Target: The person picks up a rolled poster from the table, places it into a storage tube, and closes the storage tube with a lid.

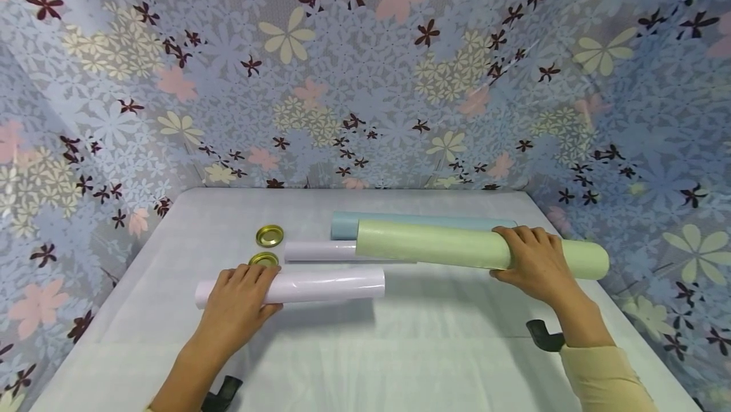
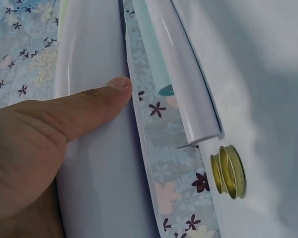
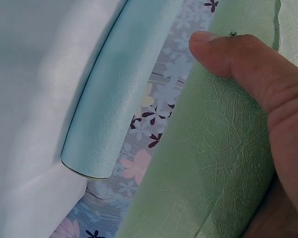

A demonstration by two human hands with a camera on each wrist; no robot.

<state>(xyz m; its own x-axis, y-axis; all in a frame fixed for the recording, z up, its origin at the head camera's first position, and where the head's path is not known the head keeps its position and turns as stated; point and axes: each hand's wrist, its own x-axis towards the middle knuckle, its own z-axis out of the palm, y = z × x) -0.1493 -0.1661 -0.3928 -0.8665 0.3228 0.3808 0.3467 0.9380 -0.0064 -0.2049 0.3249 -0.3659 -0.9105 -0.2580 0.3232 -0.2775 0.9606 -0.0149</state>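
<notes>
My left hand (image 1: 240, 298) grips a glossy pale lilac roll (image 1: 331, 285) near its left end, thumb along the near side. The roll casts a shadow on the table below it. On the right, my right hand (image 1: 533, 263) holds a thicker light green roll (image 1: 434, 244) toward its right end; its textured surface fills much of the right wrist view. Behind the green roll lies a light blue roll (image 1: 345, 225), partly covered by it in the head view. A thinner lilac roll (image 1: 320, 251) rests on the table between them, its right part hidden by the green one.
Two gold ring-shaped lids, a far one (image 1: 270, 235) and a nearer one (image 1: 264, 259), lie at the left on the white-covered table (image 1: 365, 361). Floral cloth (image 1: 365, 82) hangs behind and at both sides. Black curved pieces (image 1: 542, 336) show beside each wrist.
</notes>
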